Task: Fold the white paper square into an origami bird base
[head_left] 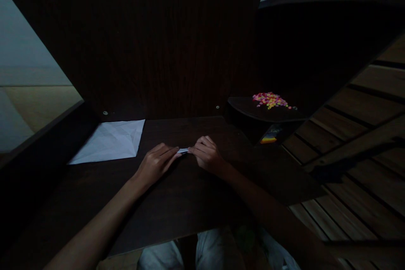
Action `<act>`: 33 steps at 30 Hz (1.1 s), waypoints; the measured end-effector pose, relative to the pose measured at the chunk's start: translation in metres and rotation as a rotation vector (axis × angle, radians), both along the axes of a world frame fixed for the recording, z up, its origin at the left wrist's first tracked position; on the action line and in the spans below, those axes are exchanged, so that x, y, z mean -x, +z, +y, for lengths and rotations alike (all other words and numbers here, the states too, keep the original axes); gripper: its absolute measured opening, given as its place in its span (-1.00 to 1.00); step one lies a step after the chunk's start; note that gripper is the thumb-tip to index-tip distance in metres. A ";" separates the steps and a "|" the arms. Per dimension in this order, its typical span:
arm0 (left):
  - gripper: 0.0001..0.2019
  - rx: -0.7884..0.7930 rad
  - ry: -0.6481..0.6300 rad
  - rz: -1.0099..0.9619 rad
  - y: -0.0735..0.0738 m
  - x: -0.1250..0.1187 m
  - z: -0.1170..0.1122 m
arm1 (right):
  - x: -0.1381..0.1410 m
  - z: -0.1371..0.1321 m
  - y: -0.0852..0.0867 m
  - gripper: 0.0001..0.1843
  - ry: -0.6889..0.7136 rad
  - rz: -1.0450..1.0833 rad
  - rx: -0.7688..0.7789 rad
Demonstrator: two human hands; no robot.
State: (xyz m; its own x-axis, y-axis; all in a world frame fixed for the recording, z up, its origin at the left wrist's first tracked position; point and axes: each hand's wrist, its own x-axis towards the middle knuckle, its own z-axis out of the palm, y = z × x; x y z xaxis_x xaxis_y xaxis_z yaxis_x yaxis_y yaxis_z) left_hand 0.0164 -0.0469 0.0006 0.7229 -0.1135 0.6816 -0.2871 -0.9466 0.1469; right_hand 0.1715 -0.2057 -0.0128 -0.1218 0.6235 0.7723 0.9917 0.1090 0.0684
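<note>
A narrow strip of folded white paper [182,150] is stretched between my two hands, just above the dark desk. My left hand [156,160] pinches its left end between thumb and fingers. At the other end, my right hand [207,154] pinches the strip with its fingers curled. Only the short middle of the paper shows; its ends are hidden by my fingers. To the left of my left hand, a creased sheet of white paper [110,140] lies flat on the desk.
The dark wooden desk [158,211] has a tall back panel [164,50] and a low left side wall [41,139]. On a small curved shelf [243,104] at right lies a heap of colourful small pieces [271,100]. A yellow-and-blue item [268,135] sits below it.
</note>
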 end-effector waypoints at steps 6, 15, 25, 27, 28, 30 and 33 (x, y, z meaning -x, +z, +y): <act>-0.82 0.113 -0.023 -0.067 0.005 0.000 -0.003 | -0.001 -0.003 -0.001 -0.79 0.001 -0.095 -0.032; -0.81 0.136 -0.058 -0.063 0.007 0.001 -0.002 | 0.004 -0.009 0.006 -0.69 0.066 -0.263 0.013; -0.82 0.093 -0.090 0.262 -0.010 -0.002 0.010 | -0.001 -0.004 0.001 -0.83 0.079 -0.217 0.265; -0.82 0.098 -0.120 0.367 -0.013 -0.003 0.012 | -0.002 -0.004 -0.001 -0.91 0.077 -0.134 0.344; -0.81 0.102 -0.126 0.403 -0.013 -0.003 0.012 | -0.002 -0.004 -0.002 -0.93 0.080 -0.086 0.378; -0.81 0.102 -0.128 0.444 -0.012 -0.002 0.011 | -0.001 -0.004 -0.004 -0.95 0.106 0.006 0.412; -0.82 0.079 -0.146 0.471 -0.009 0.000 0.008 | 0.000 -0.004 -0.007 -0.96 0.145 0.112 0.389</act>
